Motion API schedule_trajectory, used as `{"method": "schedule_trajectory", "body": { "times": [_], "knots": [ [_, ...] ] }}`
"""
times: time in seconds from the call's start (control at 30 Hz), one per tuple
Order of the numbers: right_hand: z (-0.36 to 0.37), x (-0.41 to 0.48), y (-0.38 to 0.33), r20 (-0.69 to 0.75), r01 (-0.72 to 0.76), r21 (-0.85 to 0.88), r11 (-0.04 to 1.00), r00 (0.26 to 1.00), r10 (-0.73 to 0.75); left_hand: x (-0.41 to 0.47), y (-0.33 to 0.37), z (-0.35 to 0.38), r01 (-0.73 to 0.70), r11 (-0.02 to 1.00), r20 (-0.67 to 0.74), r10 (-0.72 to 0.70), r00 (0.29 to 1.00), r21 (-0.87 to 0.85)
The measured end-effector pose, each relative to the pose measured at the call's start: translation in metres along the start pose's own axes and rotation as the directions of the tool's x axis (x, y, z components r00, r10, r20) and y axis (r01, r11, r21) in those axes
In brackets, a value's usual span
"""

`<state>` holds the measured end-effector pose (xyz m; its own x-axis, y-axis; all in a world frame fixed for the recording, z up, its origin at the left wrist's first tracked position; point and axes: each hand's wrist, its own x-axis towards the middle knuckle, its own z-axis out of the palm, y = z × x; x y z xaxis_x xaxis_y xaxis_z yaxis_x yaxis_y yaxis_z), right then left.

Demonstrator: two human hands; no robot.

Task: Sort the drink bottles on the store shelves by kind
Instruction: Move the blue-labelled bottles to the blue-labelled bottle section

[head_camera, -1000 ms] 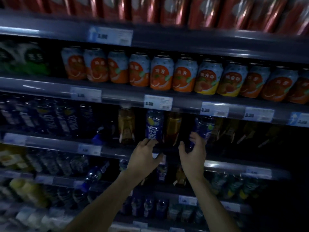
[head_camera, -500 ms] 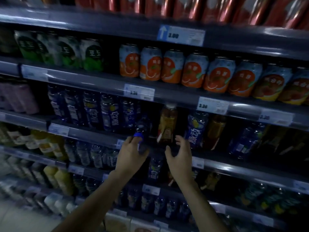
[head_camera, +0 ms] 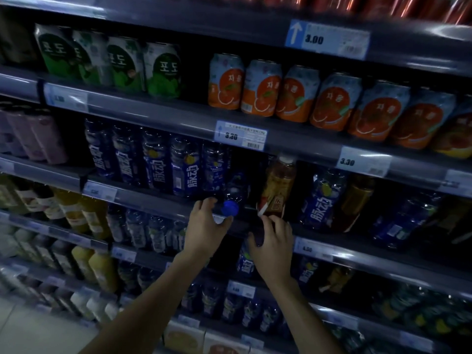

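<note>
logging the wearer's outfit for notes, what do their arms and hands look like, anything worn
Both forearms are bare as far as the view shows, with no sleeves in sight. The left hand and right hand have no gloves, and I see no rings, watch or bracelet, though the light is dim.

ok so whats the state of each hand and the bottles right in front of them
left hand: open, fingers beside the blue cap, no grip
right hand: open, fingertips at the tea bottle's base
tipped blue bottle: lying over, cap toward the camera
tea bottle: upright, leaning slightly
blue bottle row: upright, labels facing out
</note>
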<state>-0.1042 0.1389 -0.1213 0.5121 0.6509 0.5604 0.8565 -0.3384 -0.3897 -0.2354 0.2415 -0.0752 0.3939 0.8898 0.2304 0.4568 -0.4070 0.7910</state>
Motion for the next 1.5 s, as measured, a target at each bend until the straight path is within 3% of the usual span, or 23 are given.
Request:
{"method": "schedule_trajectory", "body": {
  "times": [0.2, 0.77, 0.93, 1.1, 1.33, 1.5],
  "knots": [
    [-0.003, -0.001, 0.005, 0.115, 0.061, -0.083, 0.995, 0.992, -0.051, 0.007, 0.014, 0.011, -0.001, 0.998, -0.031, 0.0, 1.0, -0.057],
    [-0.006, -0.001, 0.01, 0.146, 0.099, -0.142, 0.985, 0.986, -0.078, 0.013, 0.02, 0.023, 0.154, 0.962, -0.108, -0.182, 0.977, -0.226],
    [-0.012, -0.003, 0.015, 0.162, 0.1, -0.068, 0.993, 0.983, -0.088, 0.011, 0.017, 0.01, 0.093, 0.972, -0.126, -0.122, 0.984, -0.218],
    [-0.017, -0.003, 0.029, 0.118, 0.066, -0.108, 0.992, 0.992, -0.053, 0.01, 0.021, -0.001, 0.04, 0.966, -0.123, -0.074, 0.99, -0.257],
    [-0.026, -0.008, 0.046, 0.11, 0.055, -0.144, 0.988, 0.993, -0.039, 0.015, 0.036, -0.017, -0.08, 0.96, -0.205, 0.025, 0.979, -0.268],
    [-0.031, -0.007, 0.041, 0.089, 0.047, -0.071, 0.996, 0.995, -0.041, 0.02, 0.048, -0.023, -0.141, 0.946, -0.263, 0.063, 0.963, -0.291]
  ]
}}
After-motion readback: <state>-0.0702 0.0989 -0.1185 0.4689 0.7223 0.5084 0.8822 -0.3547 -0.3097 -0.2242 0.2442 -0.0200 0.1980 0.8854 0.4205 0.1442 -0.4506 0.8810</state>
